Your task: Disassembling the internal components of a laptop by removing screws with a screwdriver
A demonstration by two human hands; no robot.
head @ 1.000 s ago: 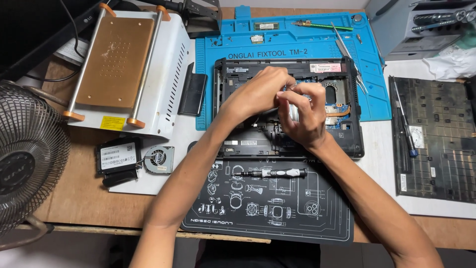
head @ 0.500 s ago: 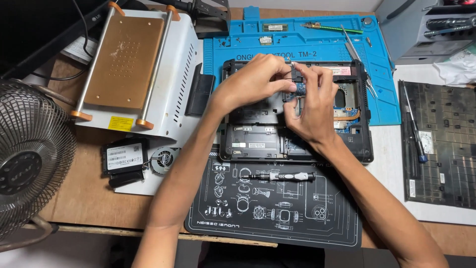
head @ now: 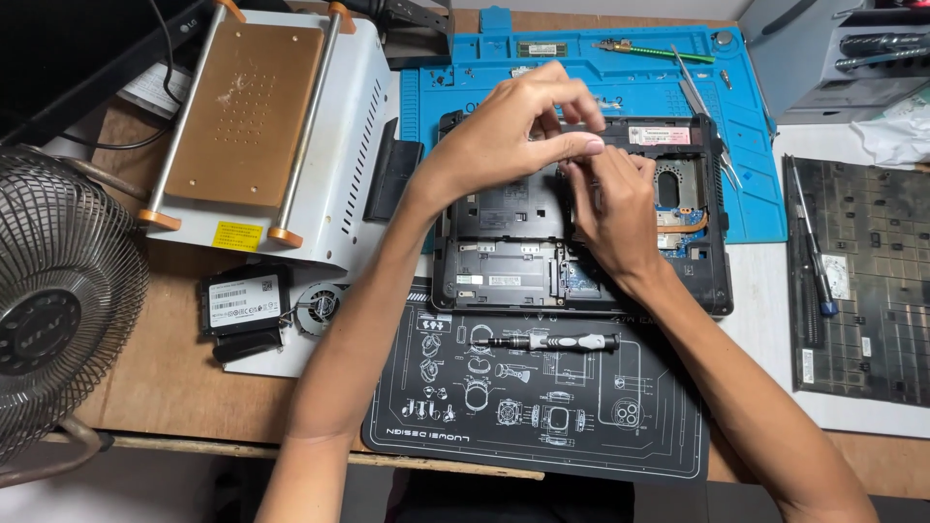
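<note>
An opened black laptop base (head: pixel 504 261) lies across a blue work mat (head: pixel 746 145) and a black printed mat (head: pixel 542 426). My left hand (head: pixel 504 136) hovers over the laptop's far middle, thumb and fingers pinched together; anything between them is too small to see. My right hand (head: pixel 615 218) rests on the laptop's right half, fingers curled up to meet the left fingertips, hiding what lies under them. The laptop's copper heat pipe and board show to the right of this hand. A small black screwdriver (head: pixel 547 342) lies on the black mat just in front of the laptop.
A white heating machine with a copper plate (head: pixel 242 107) stands at left, a wire-guard fan (head: pixel 58 300) at far left. A hard drive (head: pixel 242 300) and a small cooling fan (head: pixel 318 305) lie nearby. A removed keyboard (head: pixel 872 291) and a screwdriver (head: pixel 809 252) sit at right, tweezers (head: pixel 693 82) on the blue mat.
Both hands have shifted from the laptop's middle toward its far edge. The left hand has lifted and its fingers have closed into a pinch above the right hand.
</note>
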